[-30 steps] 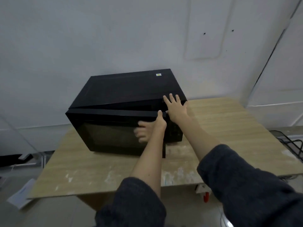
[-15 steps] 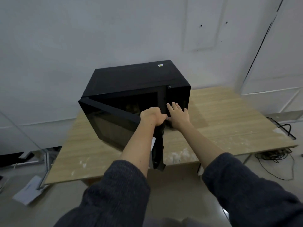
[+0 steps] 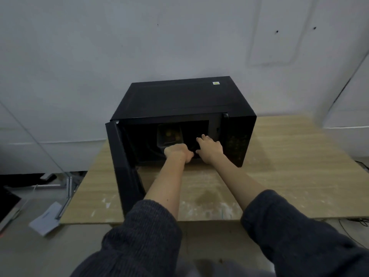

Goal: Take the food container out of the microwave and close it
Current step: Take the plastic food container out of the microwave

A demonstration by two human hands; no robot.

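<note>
A black microwave [image 3: 179, 96] stands on a wooden table [image 3: 289, 166] against the wall. Its door [image 3: 123, 170] hangs wide open to the left. Inside the dark cavity sits a clear food container [image 3: 169, 134] with yellowish food in it, left of centre and towards the back. My left hand [image 3: 177, 153] is curled into a fist at the cavity's front edge, just below the container and not touching it. My right hand [image 3: 209, 148] reaches into the right half of the cavity with its fingers spread, holding nothing.
The open door juts past the table's front left edge. A white wall is right behind the microwave. Papers [image 3: 45, 221] and a metal frame [image 3: 67, 188] lie on the floor at left. Cables [image 3: 362, 166] trail at the far right.
The door went from nearly closed to fully open on the left. My left hand let go of the door and both hands moved to the cavity opening.
</note>
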